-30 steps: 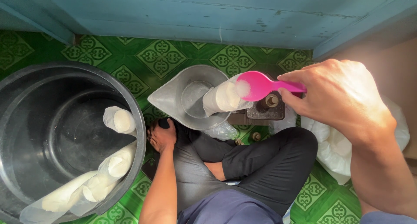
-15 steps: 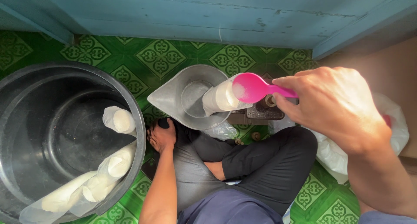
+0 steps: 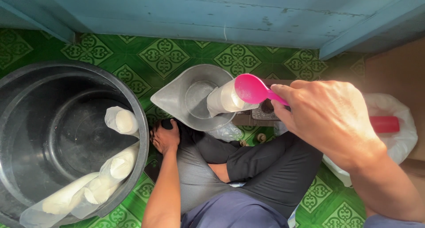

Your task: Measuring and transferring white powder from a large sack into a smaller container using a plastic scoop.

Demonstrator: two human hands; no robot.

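1. Since a second ago, your right hand (image 3: 330,117) has slid leftward with the pink scoop (image 3: 253,89), so the scoop's bowl now sits over the mouth of the white filled bag (image 3: 223,98) rather than to its right.
2. Your right fingers are curled tight around the scoop's handle, thumb and forefinger pinching it just behind the bowl; the rest of the handle is hidden under your palm.
3. That white bag stands tilted inside the metal funnel-shaped pan (image 3: 177,97), its open top touching or just under the scoop; from this angle you cannot tell which.
4. Your left hand (image 3: 165,137) is low down by your knee, fingers closed over a small dark object (image 3: 167,123); what it is remains unclear, and it may only be resting there.
5. Behind the scoop lies a small dark metal device (image 3: 266,109) on the floor, partly covered.
6. To your right, a white plastic sack (image 3: 398,122) holds a red cylinder-shaped item (image 3: 385,124).
7. To your left, the large black tub (image 3: 53,135) holds several filled white bags (image 3: 120,121), leaning against its wall.
8. Green patterned floor covering (image 3: 164,55) runs under everything, meeting a blue wooden wall (image 3: 212,11).
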